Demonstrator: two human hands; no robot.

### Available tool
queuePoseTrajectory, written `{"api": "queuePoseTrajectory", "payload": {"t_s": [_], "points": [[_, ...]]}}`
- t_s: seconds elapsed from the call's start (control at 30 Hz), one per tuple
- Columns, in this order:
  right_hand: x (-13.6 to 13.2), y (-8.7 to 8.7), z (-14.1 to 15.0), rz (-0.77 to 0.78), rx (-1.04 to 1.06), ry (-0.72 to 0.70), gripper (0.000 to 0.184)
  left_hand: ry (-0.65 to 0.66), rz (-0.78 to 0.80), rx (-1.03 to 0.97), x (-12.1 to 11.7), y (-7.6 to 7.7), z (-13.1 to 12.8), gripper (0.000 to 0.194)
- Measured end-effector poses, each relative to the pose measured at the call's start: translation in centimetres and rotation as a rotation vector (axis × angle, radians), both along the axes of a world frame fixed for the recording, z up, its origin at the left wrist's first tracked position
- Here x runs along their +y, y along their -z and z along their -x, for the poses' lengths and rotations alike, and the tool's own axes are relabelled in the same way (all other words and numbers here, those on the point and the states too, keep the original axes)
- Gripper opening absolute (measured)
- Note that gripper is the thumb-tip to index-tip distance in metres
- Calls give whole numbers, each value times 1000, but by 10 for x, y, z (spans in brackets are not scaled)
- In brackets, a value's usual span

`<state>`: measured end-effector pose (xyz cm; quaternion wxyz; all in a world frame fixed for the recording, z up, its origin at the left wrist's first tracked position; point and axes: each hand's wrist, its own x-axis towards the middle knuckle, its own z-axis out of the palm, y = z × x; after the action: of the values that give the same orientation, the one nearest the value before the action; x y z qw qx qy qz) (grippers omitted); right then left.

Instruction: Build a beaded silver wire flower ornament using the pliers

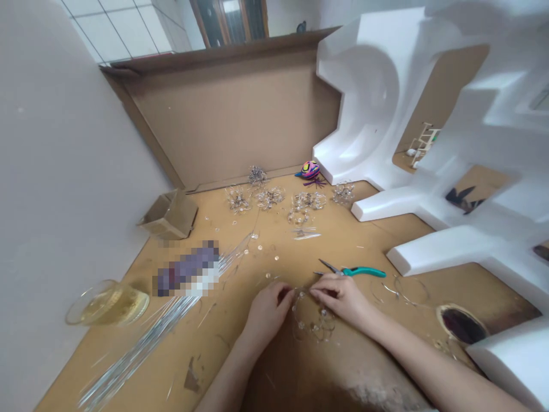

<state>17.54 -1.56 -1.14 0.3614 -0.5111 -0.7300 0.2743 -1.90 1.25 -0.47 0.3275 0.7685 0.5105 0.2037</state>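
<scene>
A thin wire piece strung with clear beads point(315, 328) lies between my hands near the front of the table. My left hand point(268, 309) is closed in a pinch at its upper left edge. From the other side my right hand point(343, 297) pinches its upper right edge. The wire right between the fingertips is too fine to follow. Just beyond my right hand are pliers with green handles point(364, 272), their jaws apart. Several loose clear beads point(259, 248) are scattered past my left hand.
Wire clusters point(309, 200) stand in a row at the back. A bundle of straight wires point(146, 340), a glass of yellowish liquid point(111, 303) and a small cardboard box point(169, 220) are at left. White moulded foam point(369, 103) borders the right, near a dark round dish point(461, 325).
</scene>
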Motion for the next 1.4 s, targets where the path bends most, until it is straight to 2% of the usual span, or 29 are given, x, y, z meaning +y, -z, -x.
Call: {"api": "queuePoseTrajectory", "payload": {"t_s": [0.2,0.33,0.53,0.73,0.9,1.13,1.3,1.4], "points": [[-1,1,0,-12,-2,-1,18,-54,133,-122,3,12,-1,20],[-2,-1,-2,-24,-34,-22,20,-138,158,-193,4,19,-4,26],[-2,0,-2,-35,-20,-34,22,-134,218,-277,4,17,-7,22],[2,4,-1,-41,28,-3,19,-104,67,-280,-3,7,-8,18],[1,5,-3,-85,46,-38,19,20,27,-254,-7,1,-8,21],[2,7,-2,-167,45,-75,21,8,42,-230,-10,5,-8,20],[1,8,-1,-127,32,-47,19,-15,53,-227,-9,8,-7,20],[0,5,-1,-151,52,-23,20,14,2,-218,-7,9,-9,23]]}}
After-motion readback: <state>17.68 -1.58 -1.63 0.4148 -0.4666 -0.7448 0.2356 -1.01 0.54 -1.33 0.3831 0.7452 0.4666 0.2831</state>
